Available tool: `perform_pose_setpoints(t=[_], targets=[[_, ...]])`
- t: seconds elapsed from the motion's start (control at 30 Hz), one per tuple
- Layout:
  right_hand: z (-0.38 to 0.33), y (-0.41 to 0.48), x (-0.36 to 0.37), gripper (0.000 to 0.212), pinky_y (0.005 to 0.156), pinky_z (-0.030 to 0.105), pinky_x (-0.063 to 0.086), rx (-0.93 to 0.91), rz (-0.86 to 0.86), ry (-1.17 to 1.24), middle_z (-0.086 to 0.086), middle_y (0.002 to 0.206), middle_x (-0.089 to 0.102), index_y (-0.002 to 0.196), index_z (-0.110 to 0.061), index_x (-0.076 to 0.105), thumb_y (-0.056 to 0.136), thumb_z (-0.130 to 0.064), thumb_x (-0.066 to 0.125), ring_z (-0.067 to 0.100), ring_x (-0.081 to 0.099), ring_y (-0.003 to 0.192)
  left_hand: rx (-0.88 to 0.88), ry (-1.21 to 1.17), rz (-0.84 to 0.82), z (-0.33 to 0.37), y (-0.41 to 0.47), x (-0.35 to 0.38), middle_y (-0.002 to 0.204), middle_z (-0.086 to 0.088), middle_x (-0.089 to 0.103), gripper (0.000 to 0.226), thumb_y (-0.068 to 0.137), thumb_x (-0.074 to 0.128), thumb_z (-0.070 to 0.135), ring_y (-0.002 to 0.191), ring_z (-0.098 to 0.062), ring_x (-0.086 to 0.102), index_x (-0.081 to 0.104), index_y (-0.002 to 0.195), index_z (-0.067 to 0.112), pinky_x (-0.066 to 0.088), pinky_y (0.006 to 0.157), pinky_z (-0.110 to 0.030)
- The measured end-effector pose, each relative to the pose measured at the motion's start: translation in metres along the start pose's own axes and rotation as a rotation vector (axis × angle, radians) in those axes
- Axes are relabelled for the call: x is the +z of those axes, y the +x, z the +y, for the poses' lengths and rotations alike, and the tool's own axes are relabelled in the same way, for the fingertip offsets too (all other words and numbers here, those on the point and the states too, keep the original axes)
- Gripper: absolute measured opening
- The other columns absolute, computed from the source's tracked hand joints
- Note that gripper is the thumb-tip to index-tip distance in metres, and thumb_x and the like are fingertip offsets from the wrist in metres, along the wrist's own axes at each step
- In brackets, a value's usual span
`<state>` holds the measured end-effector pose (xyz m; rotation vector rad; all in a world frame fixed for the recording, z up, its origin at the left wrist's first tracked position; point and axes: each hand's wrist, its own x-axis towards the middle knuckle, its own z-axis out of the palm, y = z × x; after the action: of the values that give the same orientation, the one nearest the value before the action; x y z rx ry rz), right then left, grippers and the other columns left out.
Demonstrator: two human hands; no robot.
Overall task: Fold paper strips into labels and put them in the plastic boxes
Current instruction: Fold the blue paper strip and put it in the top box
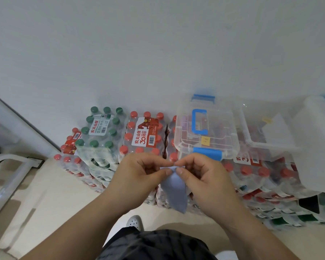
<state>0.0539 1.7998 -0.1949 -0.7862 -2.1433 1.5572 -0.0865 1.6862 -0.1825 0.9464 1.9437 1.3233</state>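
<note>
A pale blue paper strip (175,192) hangs between my two hands, its top end pinched at the fingertips. My left hand (139,175) grips the top from the left, and my right hand (199,175) grips it from the right, thumbs nearly touching. Just beyond the hands a clear plastic box (231,132) with a blue handle and blue latches stands shut on top of the bottle packs. To its right a second clear plastic box (251,141) lies open with a white paper (278,132) inside.
Shrink-wrapped packs of water bottles (143,136) with red and green caps are stacked against the white wall. A white lid or bin (317,147) sits at the far right. A metal frame (11,177) stands at the left on beige floor tiles. My white shoe (134,222) is below.
</note>
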Motion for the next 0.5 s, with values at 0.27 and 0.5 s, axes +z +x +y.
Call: perform_pose_setpoints(t=[0.27, 0.5], targets=[[-0.003, -0.003, -0.003, 0.022, 0.059, 0.021, 0.055, -0.025, 0.035, 0.096, -0.009, 0.071, 0.069, 0.089, -0.029, 0.075, 0.091, -0.008, 0.07, 0.007, 0.064, 0.065, 0.068, -0.077, 0.044, 0.004, 0.001, 0.003, 0.078, -0.001, 0.076, 0.027, 0.083, 0.074, 0.001, 0.071, -0.028, 0.069, 0.082, 0.085, 0.027, 0.06, 0.065, -0.043], [-0.004, -0.007, -0.009, 0.027, 0.075, 0.027, 0.06, -0.029, 0.072, 0.082, -0.009, 0.081, 0.074, 0.086, -0.034, 0.075, 0.088, -0.007, 0.073, 0.011, 0.07, 0.079, 0.01, -0.196, 0.008, 0.007, 0.002, 0.007, 0.081, -0.015, 0.074, 0.022, 0.076, 0.077, -0.005, 0.078, -0.04, 0.066, 0.082, 0.081, 0.016, 0.058, 0.067, -0.036]])
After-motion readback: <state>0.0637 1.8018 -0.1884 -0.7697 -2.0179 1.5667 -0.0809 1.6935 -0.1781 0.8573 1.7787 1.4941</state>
